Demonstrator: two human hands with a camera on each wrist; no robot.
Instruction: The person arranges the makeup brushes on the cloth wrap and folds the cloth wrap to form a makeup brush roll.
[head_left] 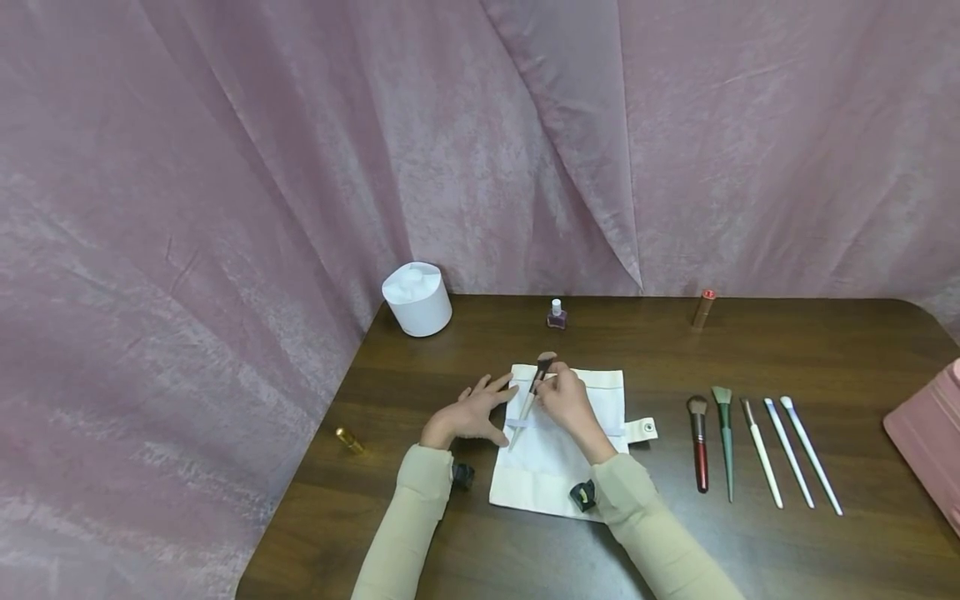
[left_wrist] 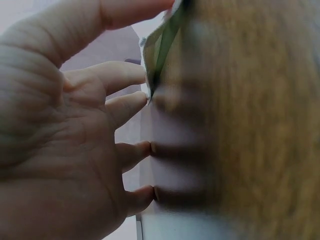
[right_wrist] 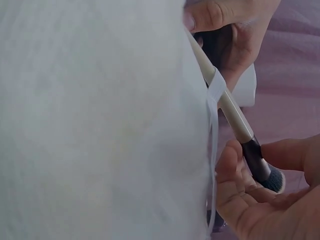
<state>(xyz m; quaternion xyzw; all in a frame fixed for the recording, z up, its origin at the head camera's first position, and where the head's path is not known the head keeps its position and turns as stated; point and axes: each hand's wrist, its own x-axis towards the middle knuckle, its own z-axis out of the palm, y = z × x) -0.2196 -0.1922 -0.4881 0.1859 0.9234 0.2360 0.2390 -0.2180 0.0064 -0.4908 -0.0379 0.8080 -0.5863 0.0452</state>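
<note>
A white cloth brush roll (head_left: pixel 551 462) lies spread on the table, its snap tab (head_left: pixel 641 430) sticking out to the right. My right hand (head_left: pixel 567 406) pinches a makeup brush with a pale handle (right_wrist: pixel 235 117) at its dark ferrule, close to the bristles. In the right wrist view the handle passes through a white elastic loop (right_wrist: pixel 215 90) on the roll. My left hand (head_left: pixel 471 414) rests at the roll's left edge with fingers spread, thumb and fingertips touching the table or the cloth edge.
Several makeup brushes lie in a row to the right, among them a red-handled brush (head_left: pixel 699 446) and a green brush (head_left: pixel 726 442). A pink case (head_left: pixel 930 442) stands at far right. Behind are a tissue roll (head_left: pixel 422 308), nail polish (head_left: pixel 557 317) and lipstick (head_left: pixel 703 308); a gold tube (head_left: pixel 349 440) lies left.
</note>
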